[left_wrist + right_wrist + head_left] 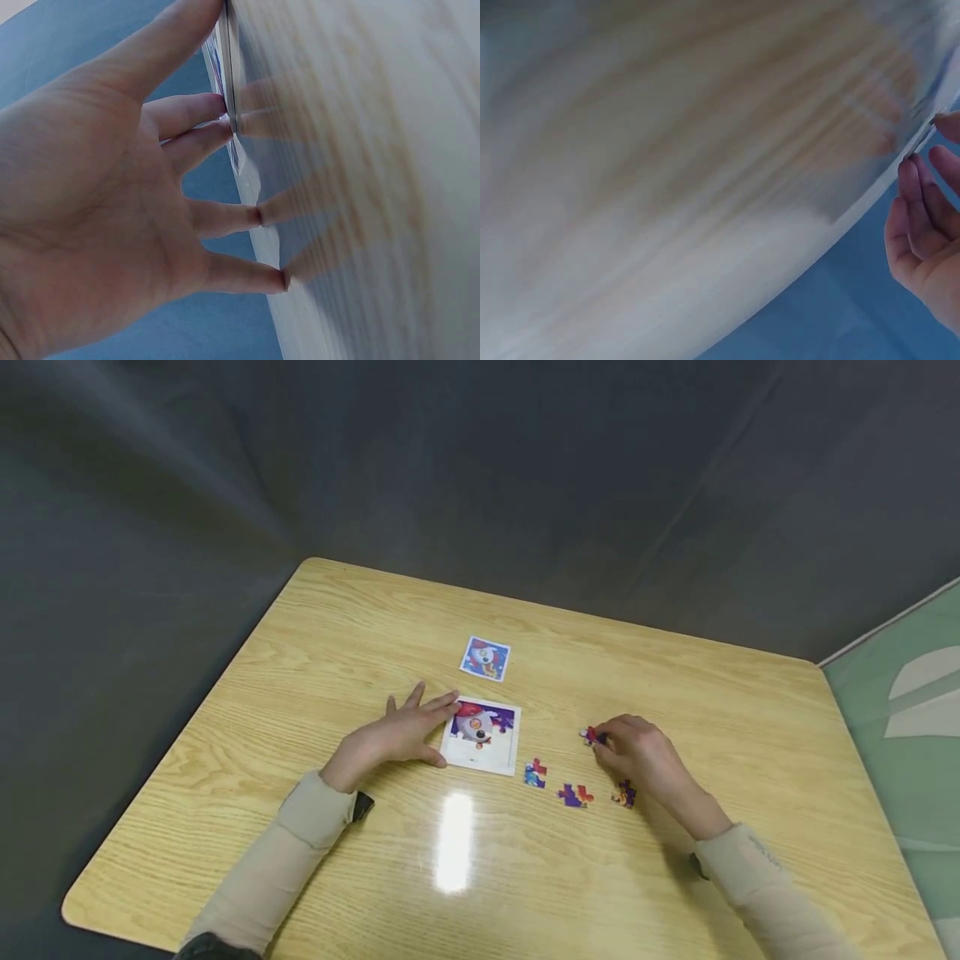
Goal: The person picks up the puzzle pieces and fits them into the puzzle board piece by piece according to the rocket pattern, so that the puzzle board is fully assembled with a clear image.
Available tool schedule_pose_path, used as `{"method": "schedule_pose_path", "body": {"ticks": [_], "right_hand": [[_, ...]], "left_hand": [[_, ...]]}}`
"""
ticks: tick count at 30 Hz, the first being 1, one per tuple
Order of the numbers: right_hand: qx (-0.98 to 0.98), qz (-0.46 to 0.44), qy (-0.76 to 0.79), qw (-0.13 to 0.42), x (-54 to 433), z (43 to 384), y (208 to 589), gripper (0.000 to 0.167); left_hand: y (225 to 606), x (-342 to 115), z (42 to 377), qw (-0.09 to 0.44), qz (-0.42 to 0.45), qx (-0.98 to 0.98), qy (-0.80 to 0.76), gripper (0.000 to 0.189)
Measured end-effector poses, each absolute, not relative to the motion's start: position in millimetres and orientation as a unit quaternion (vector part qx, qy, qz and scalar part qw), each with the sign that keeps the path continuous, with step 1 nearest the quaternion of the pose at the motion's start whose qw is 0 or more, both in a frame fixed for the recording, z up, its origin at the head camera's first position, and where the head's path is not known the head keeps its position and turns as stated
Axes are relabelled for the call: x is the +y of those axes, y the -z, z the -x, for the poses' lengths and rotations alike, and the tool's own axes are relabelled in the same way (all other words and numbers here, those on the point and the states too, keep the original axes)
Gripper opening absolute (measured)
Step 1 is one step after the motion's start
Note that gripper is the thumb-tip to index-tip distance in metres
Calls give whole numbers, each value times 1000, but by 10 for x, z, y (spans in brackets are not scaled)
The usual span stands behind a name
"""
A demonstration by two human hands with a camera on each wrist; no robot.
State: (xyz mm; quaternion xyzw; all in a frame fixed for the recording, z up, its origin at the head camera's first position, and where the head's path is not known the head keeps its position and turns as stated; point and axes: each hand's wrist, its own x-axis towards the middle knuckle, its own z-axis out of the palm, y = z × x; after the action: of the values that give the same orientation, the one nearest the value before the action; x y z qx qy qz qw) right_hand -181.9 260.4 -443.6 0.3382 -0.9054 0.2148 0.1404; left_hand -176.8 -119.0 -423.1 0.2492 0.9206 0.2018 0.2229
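A white square puzzle tray (486, 760) lies mid-table, its upper part filled with joined pieces of a cartoon picture. My left hand (397, 733) spreads its fingers at the tray's left edge; the left wrist view shows straight fingertips (271, 280) on the tabletop. To the right, my right hand (647, 756) pinches a red and purple puzzle piece (590, 736) low over the table. In the right wrist view its thumb and fingertips meet at the thin piece (922, 139). Between tray and right hand lie a blue and red piece (535, 773) and a purple and orange piece (575, 795).
Another dark puzzle piece (624, 794) lies just below my right hand. Behind the tray is a small picture card (485, 658) with a similar cartoon. The wooden table (360, 635) ends at a dark curtain (480, 468); a green patterned cloth (885, 718) hangs at the right.
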Motion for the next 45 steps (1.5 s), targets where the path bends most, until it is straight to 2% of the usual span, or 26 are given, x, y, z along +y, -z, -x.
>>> {"method": "schedule_pose_path", "body": {"ticks": [5,9,16,30,45], "right_hand": [[-890,-385,-209,125,2181,1875,4409,19],[-888,-402,-207,89,1902,1918,4375,20],[-893,-406,-187,38,1661,1959,4355,24],[-861,-475,-159,91,1503,1923,4382,21],[-890,-435,-107,89,1511,1855,4357,16]], "left_hand": [[4254,-1145,1777,222,-257,918,-206,91],[4273,-1099,1786,221,-262,916,-207,91],[4278,-1075,1793,220,-263,916,-207,91],[4282,-1098,1797,214,-260,920,-198,91],[4254,-1066,1797,214,-265,918,-201,91]]}}
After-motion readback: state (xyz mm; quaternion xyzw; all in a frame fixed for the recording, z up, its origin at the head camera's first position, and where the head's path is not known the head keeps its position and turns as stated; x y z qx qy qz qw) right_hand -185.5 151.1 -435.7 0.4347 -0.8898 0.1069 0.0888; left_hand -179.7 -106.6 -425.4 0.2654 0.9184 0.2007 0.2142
